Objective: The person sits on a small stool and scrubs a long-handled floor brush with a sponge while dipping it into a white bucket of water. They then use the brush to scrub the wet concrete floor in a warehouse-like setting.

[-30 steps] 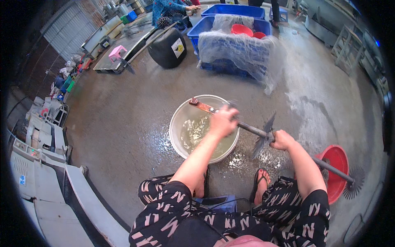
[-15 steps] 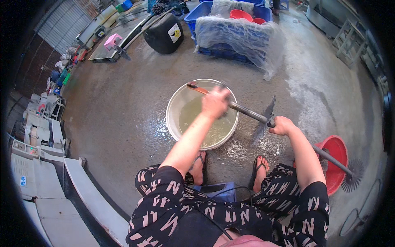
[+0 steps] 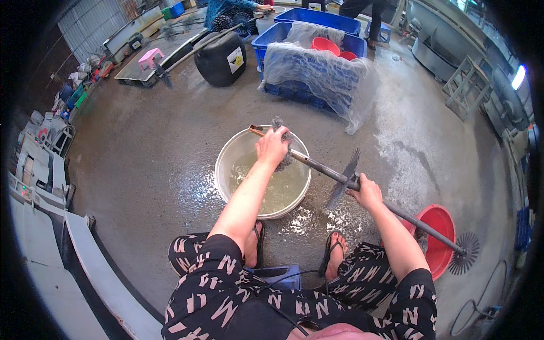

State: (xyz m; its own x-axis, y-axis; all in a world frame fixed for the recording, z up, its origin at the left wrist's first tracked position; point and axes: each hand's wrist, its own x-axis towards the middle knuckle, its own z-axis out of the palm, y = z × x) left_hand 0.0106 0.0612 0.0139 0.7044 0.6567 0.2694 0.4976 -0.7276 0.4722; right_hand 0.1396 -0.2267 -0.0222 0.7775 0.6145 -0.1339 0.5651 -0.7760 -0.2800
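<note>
A long grey pole (image 3: 323, 168) slants across in front of me, from above a white bucket (image 3: 220, 187) of cloudy water down to my right. Its far end is orange-brown. Two dark, fan-like bristle discs sit on it: one disc (image 3: 350, 175) near the middle, another disc (image 3: 466, 253) at the right end. My left hand (image 3: 272, 146) is closed round the pole over the bucket, with a crumpled grey mesh scrubber (image 3: 284, 162) pressed against it. My right hand (image 3: 366, 191) grips the pole just beside the middle disc.
A red basin (image 3: 439, 238) with something grey in it stands under the pole's right part. Ahead are blue crates (image 3: 309, 85) draped with netting, and a black drum (image 3: 221, 59). A blue stool (image 3: 283, 275) is beneath me. Other people are at the back.
My left hand has moved toward the pole's far end, and the grey scrubber shows more clearly. The whole view has shifted, bringing a person at the back into sight.
</note>
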